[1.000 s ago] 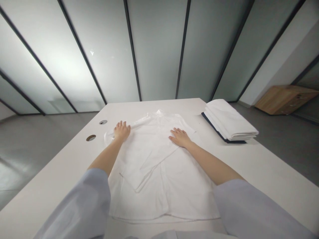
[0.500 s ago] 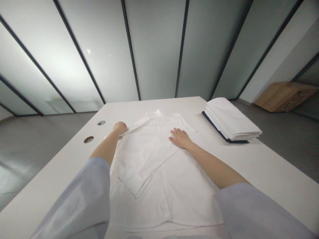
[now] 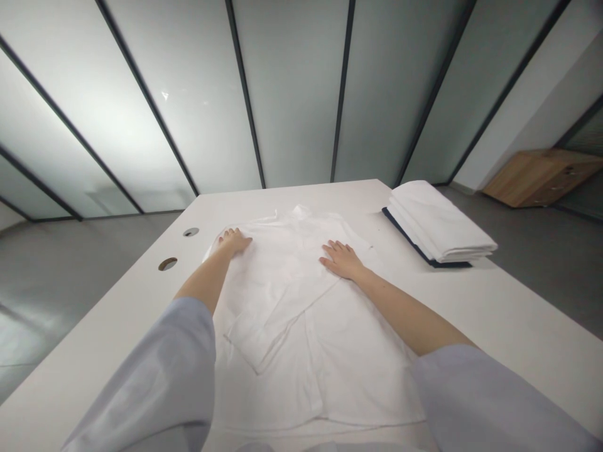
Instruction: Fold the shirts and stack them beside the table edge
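Note:
A white long-sleeved shirt (image 3: 282,270) lies spread on the table in front of me, its collar at the far end and its hem toward me. One sleeve (image 3: 271,336) is folded diagonally across the body, its cuff near the lower left. My left hand (image 3: 234,241) rests on the shirt's upper left edge with its fingers apart. On the right side of the chest lies my right hand (image 3: 343,259), flat and with fingers spread. Neither hand grips the cloth.
A stack of folded white cloth (image 3: 440,223) sits on a dark navy piece (image 3: 424,254) at the table's right. Two round holes, one (image 3: 191,232) behind the other, pierce the white table (image 3: 117,351) on the left. A wooden cabinet (image 3: 537,179) and frosted glass panels stand beyond.
My left hand has opened from a closed grip on the shirt's left edge and moved slightly inward, fingers now laid out. My right hand has stayed in place.

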`<move>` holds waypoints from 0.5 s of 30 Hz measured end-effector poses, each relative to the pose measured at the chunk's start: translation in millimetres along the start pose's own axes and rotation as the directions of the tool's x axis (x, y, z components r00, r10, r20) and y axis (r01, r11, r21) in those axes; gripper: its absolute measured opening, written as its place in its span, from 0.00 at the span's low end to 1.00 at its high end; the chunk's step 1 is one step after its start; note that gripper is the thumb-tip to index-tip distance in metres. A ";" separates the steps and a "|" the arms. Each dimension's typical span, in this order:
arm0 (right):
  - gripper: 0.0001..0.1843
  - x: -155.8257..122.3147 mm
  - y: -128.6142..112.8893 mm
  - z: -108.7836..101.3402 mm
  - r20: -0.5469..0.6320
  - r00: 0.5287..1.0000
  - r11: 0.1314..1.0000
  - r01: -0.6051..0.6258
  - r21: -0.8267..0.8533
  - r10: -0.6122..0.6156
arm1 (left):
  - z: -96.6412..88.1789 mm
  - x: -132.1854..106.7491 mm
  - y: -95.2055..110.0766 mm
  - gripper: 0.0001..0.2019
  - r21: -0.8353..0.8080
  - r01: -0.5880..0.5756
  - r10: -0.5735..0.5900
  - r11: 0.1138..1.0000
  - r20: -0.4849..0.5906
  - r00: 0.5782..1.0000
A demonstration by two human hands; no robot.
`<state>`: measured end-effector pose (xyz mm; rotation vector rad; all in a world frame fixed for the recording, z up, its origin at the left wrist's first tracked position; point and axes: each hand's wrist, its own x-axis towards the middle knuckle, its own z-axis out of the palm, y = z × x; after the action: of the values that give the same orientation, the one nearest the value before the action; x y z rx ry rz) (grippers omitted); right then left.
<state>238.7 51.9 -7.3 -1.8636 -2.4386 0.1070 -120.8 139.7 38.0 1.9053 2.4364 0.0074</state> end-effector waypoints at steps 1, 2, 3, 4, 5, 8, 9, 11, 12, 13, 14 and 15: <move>0.33 0.5 0.5 0.5 -0.001 1.000 1.000 0.005 0.002 -0.005 | 3.8 -7.6 -1.3 0.36 0.003 -0.012 0.012 1.000 -0.010 1.000; 0.33 0.9 1.0 1.1 -0.003 1.000 1.000 0.010 0.004 -0.010 | 6.5 -15.4 -3.6 0.35 0.004 -0.039 0.039 0.999 -0.044 0.998; 0.33 1.2 1.5 1.6 -0.007 1.000 1.000 0.016 0.006 -0.016 | 8.1 -23.2 -6.7 0.34 0.002 -0.063 0.063 0.998 -0.087 0.994; 0.33 1.4 1.8 1.9 -0.012 1.000 1.000 0.021 0.010 -0.021 | 8.6 -30.8 -10.3 0.32 0.000 -0.078 0.078 0.997 -0.136 0.988; 0.33 1.4 1.9 1.9 -0.015 1.000 1.000 0.024 0.016 -0.023 | 8.3 -38.0 -14.5 0.31 -0.005 -0.085 0.082 0.996 -0.192 0.978; 0.32 0.6 0.7 0.3 -0.013 1.000 0.999 0.020 0.033 -0.020 | 3.7 -55.1 -29.6 0.30 -0.017 -0.048 0.038 0.999 -0.374 0.927; 0.32 0.3 0.0 -0.7 -0.010 1.000 0.999 0.018 0.035 -0.017 | 1.7 -58.7 -35.6 0.31 -0.018 -0.017 0.008 1.000 -0.417 0.909; 0.32 -0.3 -1.4 -2.7 -0.005 1.000 0.999 0.013 0.037 -0.013 | -2.3 -62.1 -49.2 0.34 -0.022 0.069 -0.072 0.997 -0.410 0.909; 0.31 -0.5 -1.9 -3.6 -0.003 1.000 0.999 0.012 0.037 -0.012 | -4.0 -61.9 -56.6 0.36 -0.022 0.116 -0.116 0.993 -0.343 0.932; 0.31 -0.5 -2.2 -4.3 -0.001 1.000 0.999 0.010 0.037 -0.010 | -5.7 -60.6 -64.3 0.36 -0.018 0.153 -0.153 0.988 -0.242 0.958; 0.31 -0.4 -2.3 -4.9 0.001 1.000 0.999 0.009 0.036 -0.009 | -7.4 -58.4 -72.2 0.35 -0.010 0.173 -0.173 0.985 -0.123 0.977; 0.31 -0.3 -2.3 -5.2 0.004 1.000 0.999 0.009 0.036 -0.010 | -9.4 -55.6 -80.0 0.32 -0.003 0.173 -0.173 0.985 -0.004 0.985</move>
<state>237.1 51.2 -1.9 -1.8390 -2.4315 0.1529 -185.5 66.7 46.7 1.6869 2.5947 0.0081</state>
